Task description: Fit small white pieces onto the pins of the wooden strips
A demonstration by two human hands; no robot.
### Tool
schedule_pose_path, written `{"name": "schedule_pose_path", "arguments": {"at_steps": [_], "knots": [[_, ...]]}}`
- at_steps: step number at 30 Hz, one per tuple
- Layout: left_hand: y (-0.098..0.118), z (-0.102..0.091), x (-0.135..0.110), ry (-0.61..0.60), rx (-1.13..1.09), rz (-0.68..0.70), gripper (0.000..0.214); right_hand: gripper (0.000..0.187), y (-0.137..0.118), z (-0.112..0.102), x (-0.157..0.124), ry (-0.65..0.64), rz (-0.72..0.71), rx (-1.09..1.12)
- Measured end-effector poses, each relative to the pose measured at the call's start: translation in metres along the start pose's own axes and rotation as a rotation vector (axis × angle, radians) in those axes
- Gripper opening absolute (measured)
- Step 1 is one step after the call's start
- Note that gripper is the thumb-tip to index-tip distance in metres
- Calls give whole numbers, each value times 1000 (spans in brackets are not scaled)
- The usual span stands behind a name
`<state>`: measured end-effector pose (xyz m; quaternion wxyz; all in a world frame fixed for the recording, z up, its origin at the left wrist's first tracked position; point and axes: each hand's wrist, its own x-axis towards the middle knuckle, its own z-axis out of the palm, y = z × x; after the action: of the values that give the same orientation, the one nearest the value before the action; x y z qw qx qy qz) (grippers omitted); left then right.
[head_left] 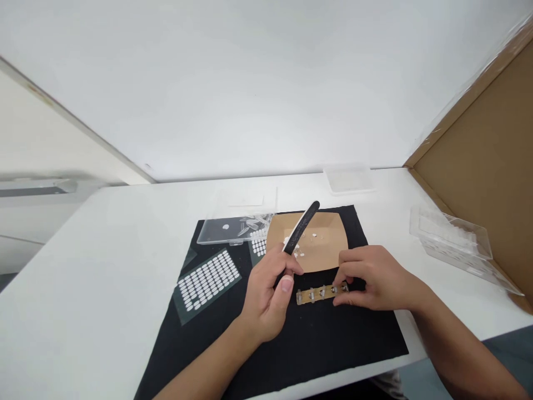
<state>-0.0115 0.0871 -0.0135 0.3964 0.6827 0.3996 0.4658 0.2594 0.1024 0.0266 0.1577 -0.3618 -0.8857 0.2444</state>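
Note:
My left hand (270,297) is closed around a black nail file (302,228) with a pale edge, which slants up to the right. My right hand (372,278) pinches the right part of a narrow wood-coloured strip (317,294), thumb in front and fingertips behind. Several small clear pieces and metal bits stand in a row along this strip. Whether the fingers grip the strip or one piece on it, I cannot tell. Behind the strip lies a tan tray (328,250) with small white scraps in it.
A black mat (291,355) covers part of the white table (83,289). Left on it lies a sheet of white oval stickers (210,278). An open clear case (216,233) holds clear nail tips. Clear boxes (453,236) stand right, beside a cardboard wall (491,155).

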Motion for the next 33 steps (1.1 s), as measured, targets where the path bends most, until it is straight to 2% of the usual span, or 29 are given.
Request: {"name": "schedule_pose_path", "arguments": {"at_steps": [3,10,16,20,27,33], "knots": [[0,0,0,3,16,-5,51,17,0,0,1,-14,-7,2],[2,1,1,-1,15,9,50,26,0,4,2,-45,6,-53],[2,2,4,6,26,24,46,20,-5,5,1,-64,75,-57],[3,2,7,2,53,56,43,20,-4,3,1,-60,32,-54],[17,3,15,64,306,152,30,25,7,0,1,85,46,-36],[15,5,18,149,387,175,19,27,20,4,4,324,174,-277]]}}
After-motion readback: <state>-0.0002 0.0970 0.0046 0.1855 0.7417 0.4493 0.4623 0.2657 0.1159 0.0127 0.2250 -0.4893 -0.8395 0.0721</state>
